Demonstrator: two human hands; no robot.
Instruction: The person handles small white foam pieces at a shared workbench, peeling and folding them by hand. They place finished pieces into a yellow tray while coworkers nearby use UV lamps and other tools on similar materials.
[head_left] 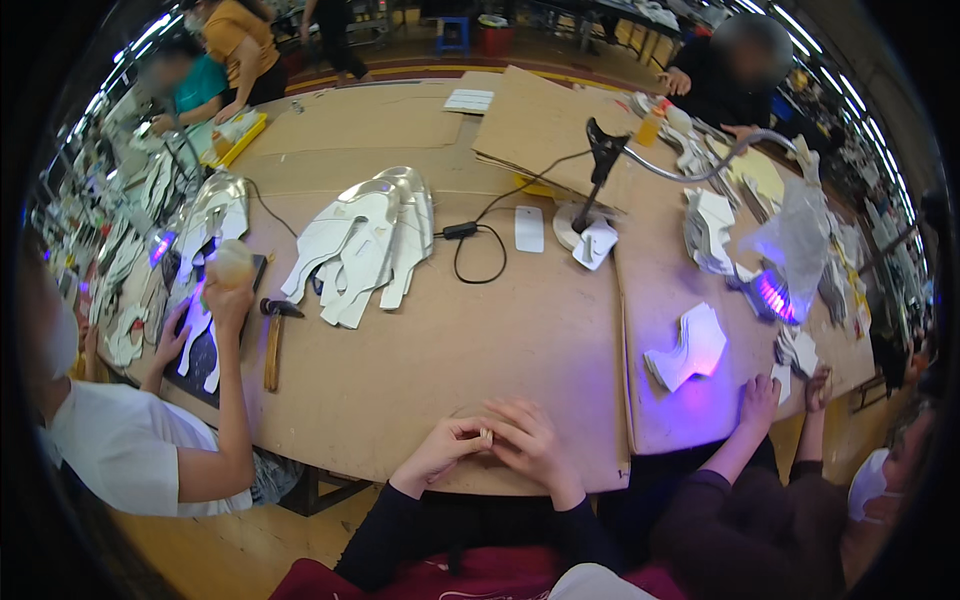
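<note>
Close together at the table's near edge, my two hands meet at the fingertips. My left hand (448,447) is closed, thumb and fingers pinched; whatever small thing may be between them is too small to make out. Over its fingertips curls my right hand (527,440), its fingers smeared by motion. Bare cardboard (450,365) covers the tabletop around both hands. Farther ahead to the left lies an overlapping stack of white shoe upper pieces (350,260). A hammer (273,345) with a wooden handle rests left of my hands.
At my left, a co-worker holds a bottle (232,262) over white pieces on a dark board. Another co-worker's hands (760,400) are at the right, near a stack of white pieces (690,345) under purple light. A black cable (480,235) and a clamp lamp stand (603,150) lie ahead.
</note>
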